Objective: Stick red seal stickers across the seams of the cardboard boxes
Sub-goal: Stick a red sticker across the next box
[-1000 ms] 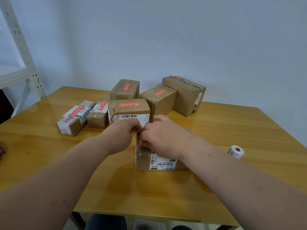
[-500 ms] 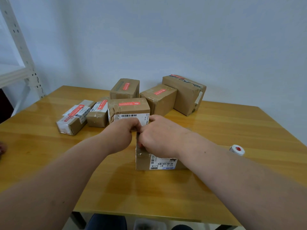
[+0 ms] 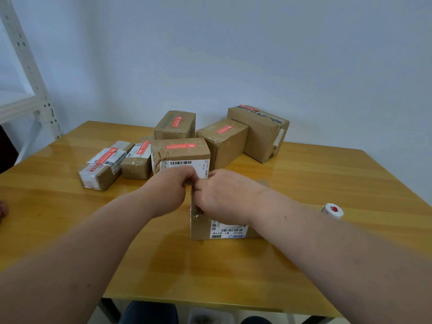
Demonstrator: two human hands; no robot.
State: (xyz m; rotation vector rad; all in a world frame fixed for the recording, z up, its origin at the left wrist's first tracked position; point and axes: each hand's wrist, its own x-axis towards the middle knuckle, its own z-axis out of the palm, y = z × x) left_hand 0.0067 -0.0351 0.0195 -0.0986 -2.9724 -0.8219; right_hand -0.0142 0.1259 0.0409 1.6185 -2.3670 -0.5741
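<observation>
Both hands are meeting over the near box (image 3: 203,226), which is sitting near the middle of the desk (image 3: 339,174), a bit toward the front edge. Left hand (image 3: 167,191) is curling into a loose fist at the box's top left edge, fingertips pinching something small I can't make out. Right hand (image 3: 224,195) is lying curled over the box top, fingers bent toward the left hand; whether it's gripping a sticker or just pressing, cannot tell, the knuckles are hiding it. No red seal is showing on this box, so it's probably being applied or peeled right now. Risks, as a guess: sticker folding on itself or landing crooked and missing the seam, since both hands are blocking the view of the seam; also the box could be sliding on the glossy desk if pressed sideways. Sticker roll (image 3: 332,210) is lying toward the right edge, well apart from the hands, with the right forearm between. Farther back, six boxes are already carrying red seals: a long flat box (image 3: 102,164) toward the left edge, a small box (image 3: 136,161) just beside it, a barcode box (image 3: 180,155) just behind the hands, and three more near the far edge. Nothing is blocking the work. White shelving frame (image 3: 28,73) is standing beyond the far left corner.
</observation>
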